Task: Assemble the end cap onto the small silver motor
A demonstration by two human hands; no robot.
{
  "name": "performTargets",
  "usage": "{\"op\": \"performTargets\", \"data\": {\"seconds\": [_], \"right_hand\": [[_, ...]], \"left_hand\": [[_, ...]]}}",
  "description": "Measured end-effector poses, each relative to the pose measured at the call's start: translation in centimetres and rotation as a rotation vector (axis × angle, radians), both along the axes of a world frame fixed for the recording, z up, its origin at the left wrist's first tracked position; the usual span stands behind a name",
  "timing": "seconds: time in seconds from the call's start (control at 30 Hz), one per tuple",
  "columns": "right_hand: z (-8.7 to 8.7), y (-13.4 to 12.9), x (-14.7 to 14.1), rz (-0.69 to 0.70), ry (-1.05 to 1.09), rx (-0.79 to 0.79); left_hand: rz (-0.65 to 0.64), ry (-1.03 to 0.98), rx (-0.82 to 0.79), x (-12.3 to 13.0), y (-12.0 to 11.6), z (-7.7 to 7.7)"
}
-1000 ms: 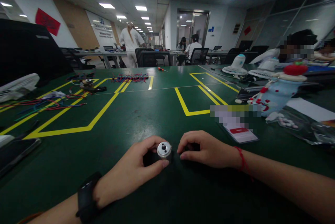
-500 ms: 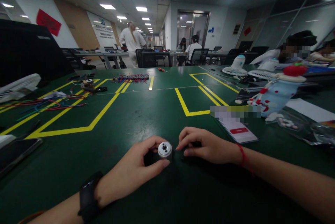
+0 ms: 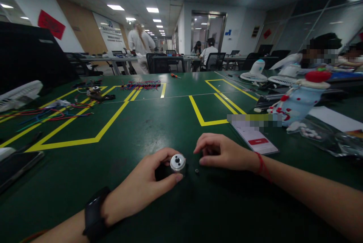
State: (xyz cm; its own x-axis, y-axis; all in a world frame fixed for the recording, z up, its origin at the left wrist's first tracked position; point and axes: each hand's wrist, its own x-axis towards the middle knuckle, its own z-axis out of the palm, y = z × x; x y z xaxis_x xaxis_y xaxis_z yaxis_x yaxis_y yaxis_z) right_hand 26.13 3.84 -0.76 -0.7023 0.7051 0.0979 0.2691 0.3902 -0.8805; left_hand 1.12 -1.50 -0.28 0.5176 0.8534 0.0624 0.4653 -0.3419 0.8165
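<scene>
Thumb and fingers of my left hand (image 3: 144,182) are wrapped round a silver metal cylinder (image 3: 178,164), which stands upright on the green table (image 3: 159,129). Its round top face shows a dark centre hole and smaller dark holes. A tiny dark ring-like part (image 3: 196,171) lies on the table just right of the cylinder. My right hand (image 3: 221,152) is above and to the right of that small part, with thumb and fingers apart and nothing visible between them.
A phone (image 3: 255,137) lies beyond my right hand, near a light-blue bottle (image 3: 300,101) and a plastic bag (image 3: 317,137). At the left are loose wires (image 3: 59,114) and another phone (image 3: 21,169). An orange screwdriver (image 3: 175,76) lies far back. People are in the background.
My right hand has moved slightly up, away from the small dark part, which now shows more clearly. My left hand keeps its hold on the cylinder.
</scene>
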Motion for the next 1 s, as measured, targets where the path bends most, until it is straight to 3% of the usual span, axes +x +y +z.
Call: {"op": "performTargets", "data": {"seconds": [0.1,0.3,0.43,0.8,0.9,1.0], "right_hand": [[0.4,-1.1,-0.7,0.099,-0.126,0.250],[1.4,-2.2,-3.3,-0.183,0.070,0.374],[2.2,-2.6,-4.6,-0.187,0.085,0.445],[2.6,-2.7,-4.2,-0.129,0.012,0.397],[2.2,-2.0,-3.7,-0.221,0.108,0.293],[1.2,-0.7,-2.8,-0.375,0.175,0.090]], "left_hand": [[-0.002,-0.007,-0.004,0.0,0.0,0.0],[0.008,0.001,0.006,0.2,0.1,-0.2],[0.017,0.022,0.047,0.2,0.1,-0.6],[-0.001,0.028,0.040,0.2,0.0,-0.2],[0.004,0.025,0.036,0.2,0.0,-0.1],[-0.002,0.015,0.011,0.2,0.0,0.1]]}}
